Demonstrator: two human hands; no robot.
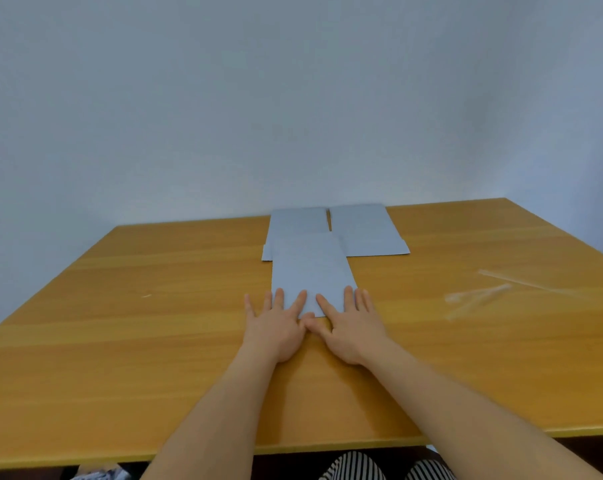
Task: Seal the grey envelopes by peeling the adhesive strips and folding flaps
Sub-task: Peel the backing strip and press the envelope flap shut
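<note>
A grey envelope (312, 271) lies flat in the middle of the wooden table (120, 341), its near edge under my fingers. My left hand (275, 327) and my right hand (352, 327) rest side by side, palms down and fingers spread, with the fingertips pressing on that near edge. Neither hand grips anything. Two more grey envelopes lie behind it against the wall: one at the back left (298, 221), partly covered by the front envelope, and one at the back right (365, 230).
Several clear peeled strips (480, 296) lie loose on the table to the right. A small pale scrap (146, 295) sits on the left. The wall stands right behind the far table edge. Striped trousers (358, 467) show below the near edge.
</note>
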